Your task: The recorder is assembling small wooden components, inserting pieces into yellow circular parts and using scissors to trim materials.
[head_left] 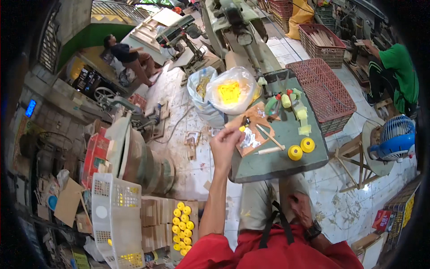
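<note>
My left hand [225,142] reaches over the left edge of a dark green work table [277,166]. Its thumb and fingers are pinched on a small yellow piece [242,128], which is partly hidden; a small dark thing shows just beyond it. Beneath lies an orange-brown board [256,115] smeared with white paste [251,139]. A thin wooden stick [270,136] rests across it, beside a knife-like tool with a pale handle [271,150]. Two yellow round wheel-like parts [295,153] sit to the right. Low by my lap, my right hand [301,208] has curled fingers; their contents are hidden.
A plastic bag of yellow pieces [229,92] stands behind the table. Red crates [320,85] and a blue fan [394,139] are at right. Yellow round parts [182,226] lie lower left beside a white basket [116,219]. A person in green [401,74] works at right; another sits far left.
</note>
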